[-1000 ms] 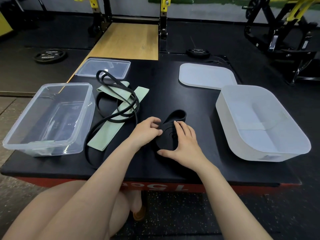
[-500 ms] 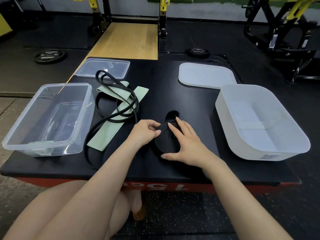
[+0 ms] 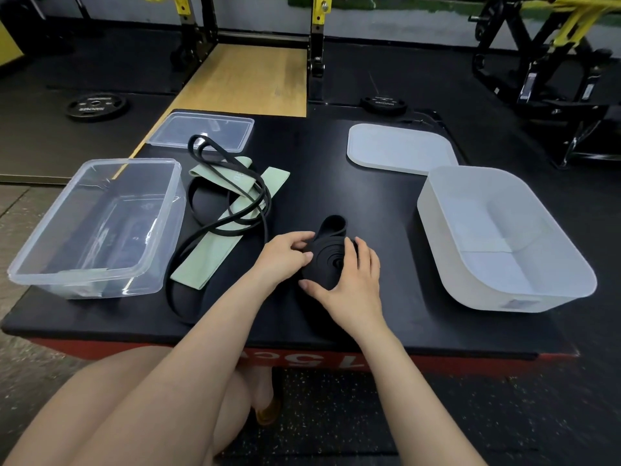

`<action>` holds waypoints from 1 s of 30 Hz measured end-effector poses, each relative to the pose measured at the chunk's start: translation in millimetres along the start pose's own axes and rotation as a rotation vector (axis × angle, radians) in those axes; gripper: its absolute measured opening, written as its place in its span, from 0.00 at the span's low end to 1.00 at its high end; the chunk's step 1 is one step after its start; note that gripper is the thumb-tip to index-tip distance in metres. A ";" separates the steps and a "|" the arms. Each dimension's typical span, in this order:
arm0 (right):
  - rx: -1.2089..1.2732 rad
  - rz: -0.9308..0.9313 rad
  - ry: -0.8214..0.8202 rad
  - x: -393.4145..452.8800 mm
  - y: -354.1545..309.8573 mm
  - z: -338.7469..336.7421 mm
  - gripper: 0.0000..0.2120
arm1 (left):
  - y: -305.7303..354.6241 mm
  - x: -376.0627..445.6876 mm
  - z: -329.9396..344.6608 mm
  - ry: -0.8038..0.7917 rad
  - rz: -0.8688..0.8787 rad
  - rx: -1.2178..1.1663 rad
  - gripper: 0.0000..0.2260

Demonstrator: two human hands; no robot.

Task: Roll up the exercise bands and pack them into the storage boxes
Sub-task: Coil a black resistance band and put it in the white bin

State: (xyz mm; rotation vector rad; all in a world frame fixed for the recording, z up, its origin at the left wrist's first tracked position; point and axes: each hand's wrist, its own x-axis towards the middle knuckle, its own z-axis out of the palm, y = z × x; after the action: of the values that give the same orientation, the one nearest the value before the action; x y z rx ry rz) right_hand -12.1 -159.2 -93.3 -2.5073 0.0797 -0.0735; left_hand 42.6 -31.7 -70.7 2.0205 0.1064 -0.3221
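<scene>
A wide black band [image 3: 327, 260] lies mostly rolled into a coil on the black table [image 3: 386, 210], a short loop of it still free at the far end. My left hand [image 3: 285, 255] pinches the coil's left edge. My right hand [image 3: 349, 280] cups the coil from the right, thumb under its near side. A pale green band [image 3: 215, 253] lies flat to the left with a thin black band [image 3: 235, 196] looped loosely over it. A clear box [image 3: 100, 223] stands at the left, a white box [image 3: 497, 237] at the right, both open.
The clear lid [image 3: 205, 131] lies at the back left, the white lid [image 3: 400, 148] at the back right. Weight plates [image 3: 95, 105] and yellow-and-black gym frames [image 3: 551, 45] stand on the floor beyond the table. My knees are below the near edge.
The free loop of the wide black band has grown shorter as the coil has taken it in. Both hands stayed on the coil and shifted slightly around it.
</scene>
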 end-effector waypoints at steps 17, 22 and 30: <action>0.046 -0.267 -0.352 22.3 26.2 -32.6 0.47 | 1.5 1.2 3.0 0.046 -0.013 0.117 0.12; 0.047 -0.289 -0.450 31.2 33.6 -42.1 0.50 | 2.5 -0.6 3.4 0.032 0.001 0.072 0.18; 0.132 -0.329 -0.244 78.9 26.3 -42.4 0.18 | 5.3 -2.3 6.5 0.052 -0.001 0.096 0.18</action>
State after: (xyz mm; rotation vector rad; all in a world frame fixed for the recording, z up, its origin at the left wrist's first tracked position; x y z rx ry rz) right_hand 62.4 -211.2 -72.0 -2.3554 -0.4245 0.0896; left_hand 40.4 -39.7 -68.3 2.1244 0.1270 -0.2803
